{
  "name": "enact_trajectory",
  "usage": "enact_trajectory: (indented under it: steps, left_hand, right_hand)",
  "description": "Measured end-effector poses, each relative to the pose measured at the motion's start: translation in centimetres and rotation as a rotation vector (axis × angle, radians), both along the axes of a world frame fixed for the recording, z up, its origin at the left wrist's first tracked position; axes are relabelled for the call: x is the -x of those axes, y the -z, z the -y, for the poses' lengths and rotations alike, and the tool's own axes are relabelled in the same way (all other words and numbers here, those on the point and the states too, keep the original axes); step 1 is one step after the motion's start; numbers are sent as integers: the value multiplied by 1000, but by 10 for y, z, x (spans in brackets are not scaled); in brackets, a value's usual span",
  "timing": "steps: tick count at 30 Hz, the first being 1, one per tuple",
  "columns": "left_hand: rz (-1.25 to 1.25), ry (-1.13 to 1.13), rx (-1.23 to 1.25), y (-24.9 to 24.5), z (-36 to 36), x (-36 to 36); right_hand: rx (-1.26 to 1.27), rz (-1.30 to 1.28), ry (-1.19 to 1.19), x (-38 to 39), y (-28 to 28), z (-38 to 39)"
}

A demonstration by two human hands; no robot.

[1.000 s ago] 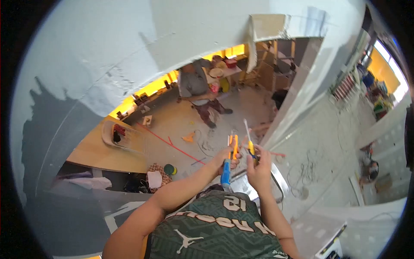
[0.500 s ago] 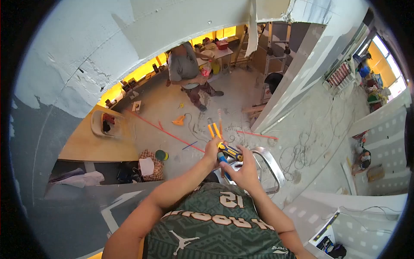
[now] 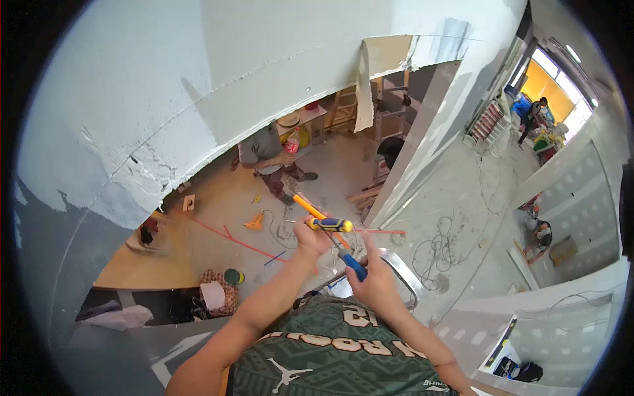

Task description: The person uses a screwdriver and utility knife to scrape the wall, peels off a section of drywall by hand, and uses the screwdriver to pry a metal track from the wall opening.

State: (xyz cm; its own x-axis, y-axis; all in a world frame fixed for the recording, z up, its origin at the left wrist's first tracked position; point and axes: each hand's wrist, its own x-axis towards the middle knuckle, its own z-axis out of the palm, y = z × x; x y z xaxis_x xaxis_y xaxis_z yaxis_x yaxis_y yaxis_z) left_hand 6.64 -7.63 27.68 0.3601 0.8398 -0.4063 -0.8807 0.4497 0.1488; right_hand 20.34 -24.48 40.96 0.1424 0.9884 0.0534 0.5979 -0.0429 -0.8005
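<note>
My left hand (image 3: pixel 312 239) is closed around a screwdriver handle (image 3: pixel 338 226) in yellow and dark blue, which lies across the top of my fist. A long orange bar (image 3: pixel 306 205) slants through the same grip, one end up and left, the other showing below the handle. My right hand (image 3: pixel 378 285) grips a blue-handled screwdriver (image 3: pixel 354 265), its index finger stretched forward. The metal shaft points up and left toward my left hand. Both hands are in front of my chest, above a shiny metal ladder top (image 3: pixel 399 272).
A cut wall panel (image 3: pixel 264 59) curves overhead, with a torn strip hanging. Beyond it a person (image 3: pixel 264 152) holds a bottle (image 3: pixel 292 142). An orange tool (image 3: pixel 253 221) and loose cables (image 3: pixel 436 247) lie on the floor. A checked bag (image 3: pixel 228 300) stands at left.
My hands have moved apart slightly. The yellow-and-blue handle has turned nearly level, and the blue screwdriver's shaft now shows. My view has shifted, bringing more of the upper wall into sight.
</note>
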Motion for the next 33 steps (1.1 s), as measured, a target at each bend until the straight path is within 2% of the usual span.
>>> enact_trajectory:
  steps: [2,4,5,7,9,11,13,15,17,21,22,24,26,29,33]
  left_hand:
    - [-36,-63,-31,4,-23,11]
    - [-64,-42,-55,-2,-33,32]
    - [0,7,-186,2,-47,47]
    - [68,66,-298,6,-43,69]
    - [63,201,-342,-2,-23,83]
    - [-15,249,-290,13,-7,94]
    - [-98,272,-234,36,9,115]
    - [33,566,-156,60,19,140]
    - [2,667,-82,68,40,156]
    - [-274,833,-8,68,77,179]
    - [-276,827,-1,70,84,181]
    - [-567,856,51,75,99,188]
    - [-606,839,64,89,108,195]
    - [-616,699,68,84,117,186]
    - [-638,625,37,83,114,180]
  right_hand:
    - [-37,74,-19,-15,-13,11]
    - [35,22,-5,-42,-43,26]
    - [86,-195,81,-76,-50,40]
    - [-45,-412,231,-105,-64,45]
    - [-310,-505,378,-122,-65,31]
    - [-454,-542,422,-128,-81,6]
    - [-568,-395,449,-129,-87,-26]
    - [-624,-292,481,-128,-87,-63]
    - [-662,-389,485,-122,-91,-95]
    - [-726,-405,468,-119,-84,-140]
    - [-719,-410,463,-118,-83,-145]
    - [-670,-468,435,-116,-78,-154]
    - [-665,-483,429,-113,-74,-157]
    - [-667,-492,434,-109,-69,-160]
    - [-660,-434,447,-108,-73,-156]
